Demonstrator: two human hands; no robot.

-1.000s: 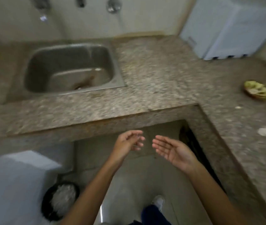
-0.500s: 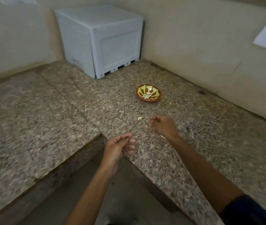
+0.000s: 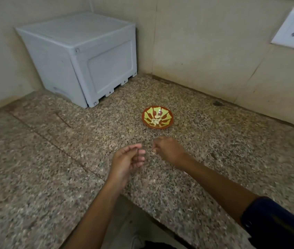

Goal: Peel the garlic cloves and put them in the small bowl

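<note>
While both hands hover over the granite counter [image 3: 52,177], the small bowl [image 3: 157,117] sits at twelve o'clock from them, peeled garlic cloves [image 3: 156,120] inside. The left hand [image 3: 126,163] is loosely curled, holding nothing visible. The right hand [image 3: 168,149] has curled fingers; whether it pinches something, I cannot tell.

Speckled granite counter [image 3: 56,159], dull polish; glossy glazed small bowl [image 3: 167,123]; matt grey plastic box [image 3: 81,56] far left.
</note>
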